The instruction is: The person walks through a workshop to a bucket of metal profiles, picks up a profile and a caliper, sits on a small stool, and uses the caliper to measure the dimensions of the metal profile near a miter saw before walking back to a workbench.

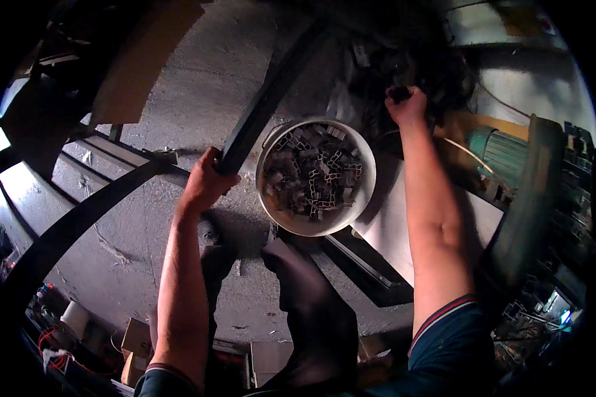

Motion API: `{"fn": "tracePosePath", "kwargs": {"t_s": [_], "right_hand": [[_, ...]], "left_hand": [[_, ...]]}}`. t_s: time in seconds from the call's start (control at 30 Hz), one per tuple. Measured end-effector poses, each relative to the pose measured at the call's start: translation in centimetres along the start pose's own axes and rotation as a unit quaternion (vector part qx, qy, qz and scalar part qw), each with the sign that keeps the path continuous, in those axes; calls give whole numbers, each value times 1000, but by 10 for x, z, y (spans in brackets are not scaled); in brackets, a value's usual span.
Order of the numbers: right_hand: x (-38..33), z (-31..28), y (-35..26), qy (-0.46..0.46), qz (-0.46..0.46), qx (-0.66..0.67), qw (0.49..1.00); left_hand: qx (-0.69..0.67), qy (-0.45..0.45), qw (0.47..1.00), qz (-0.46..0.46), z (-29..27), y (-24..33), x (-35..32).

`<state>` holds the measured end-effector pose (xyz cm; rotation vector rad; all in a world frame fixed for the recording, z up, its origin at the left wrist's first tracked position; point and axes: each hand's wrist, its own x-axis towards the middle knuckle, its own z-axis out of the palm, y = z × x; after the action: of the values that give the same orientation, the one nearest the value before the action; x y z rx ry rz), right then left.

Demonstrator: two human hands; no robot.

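My left hand (207, 180) is closed around the near end of a long dark bar (266, 99), which slants away to the upper right. Just right of that hand stands a round white bucket (265, 192), partly filled with many short cut pieces of dark metal profile (314, 169). My right hand (408, 106) is reached out beyond the bucket, fingers curled, beside a dark heap (437, 73) whose parts are too dim to name. Something dark shows at its fingertips, but I cannot make out what it is.
A green ribbed motor (500, 152) sits at the right, near a thick green upright part (530, 192). Dark framing (367, 271) lies below the bucket by a pale panel (394, 225). Brown cardboard (146, 66) is at the upper left, a curved dark strip (79, 228) at the left.
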<state>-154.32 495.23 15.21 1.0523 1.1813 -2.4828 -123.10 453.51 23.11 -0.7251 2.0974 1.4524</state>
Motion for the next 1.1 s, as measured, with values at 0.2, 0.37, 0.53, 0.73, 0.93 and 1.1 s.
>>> {"fn": "tracePosePath", "kwargs": {"t_s": [0.2,0.37,0.53,0.73,0.93,1.1], "right_hand": [[-125,17,-18,-72,72,3,995],[-296,56,3,-163,127,86,975],[-490,81,10,-138,241,118,953],[-682,66,7,-163,354,-16,921],[-820,42,26,-262,453,-191,830],[-935,83,68,-264,469,-345,769]], "left_hand": [[-26,21,999,1,-6,21,-88],[-74,9,997,-32,-15,49,-200],[-110,-2,991,-77,-53,52,-346],[37,3,990,-135,-109,26,-508],[-25,20,972,-232,-156,-88,-676],[-110,104,949,-276,-195,-168,-830]]}}
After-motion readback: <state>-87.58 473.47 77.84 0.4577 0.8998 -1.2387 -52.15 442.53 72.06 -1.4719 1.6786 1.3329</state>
